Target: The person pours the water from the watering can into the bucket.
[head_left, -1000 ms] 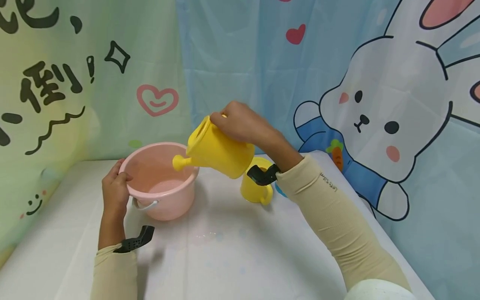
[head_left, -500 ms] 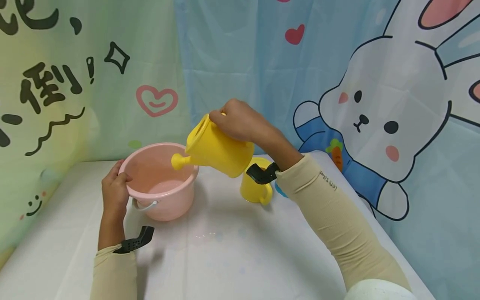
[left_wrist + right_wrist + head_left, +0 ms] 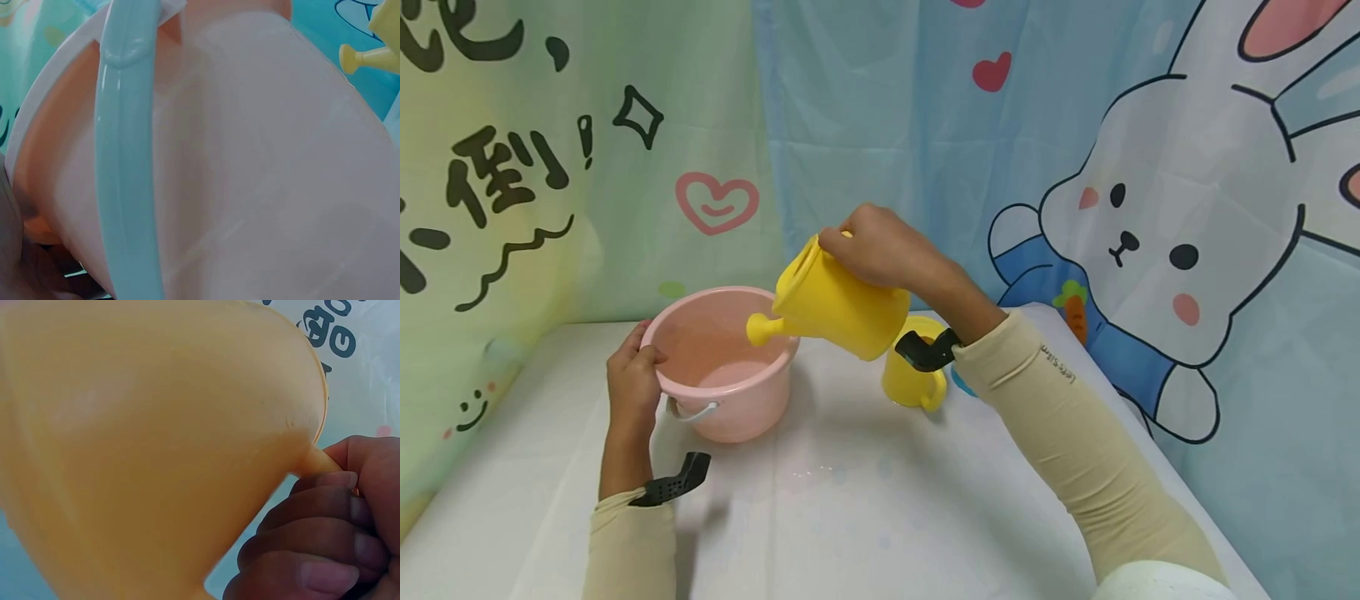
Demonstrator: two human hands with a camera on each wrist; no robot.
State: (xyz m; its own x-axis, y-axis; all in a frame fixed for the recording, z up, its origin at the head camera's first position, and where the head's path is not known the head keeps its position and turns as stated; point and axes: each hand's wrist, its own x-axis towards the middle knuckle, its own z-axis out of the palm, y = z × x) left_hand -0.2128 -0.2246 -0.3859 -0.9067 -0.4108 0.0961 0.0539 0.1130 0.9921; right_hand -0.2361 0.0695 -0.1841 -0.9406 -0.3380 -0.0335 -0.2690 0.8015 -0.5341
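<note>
A yellow watering can (image 3: 842,304) hangs tilted in the air, its spout pointing left over the rim of a pink bucket (image 3: 745,408). My right hand (image 3: 880,246) grips the can's handle; in the right wrist view the fingers (image 3: 312,534) are curled round it. No stream from the spout can be made out. The bucket stands on the white table, leaning slightly. Its left rim is held by my left hand (image 3: 634,379), with the thumb over the edge. The left wrist view shows the bucket's pale handle (image 3: 128,162) hanging down its side.
Behind the can, a second yellow vessel (image 3: 913,375) with a side handle stands on the table (image 3: 850,517), partly hidden. Something blue (image 3: 962,382) peeks out beside it. A few small wet spots (image 3: 812,472) lie in front of the bucket. A printed curtain (image 3: 850,108) closes off the back.
Both hands, the can and the bucket keep nearly the same positions. Only a slight shift of the whole head view shows.
</note>
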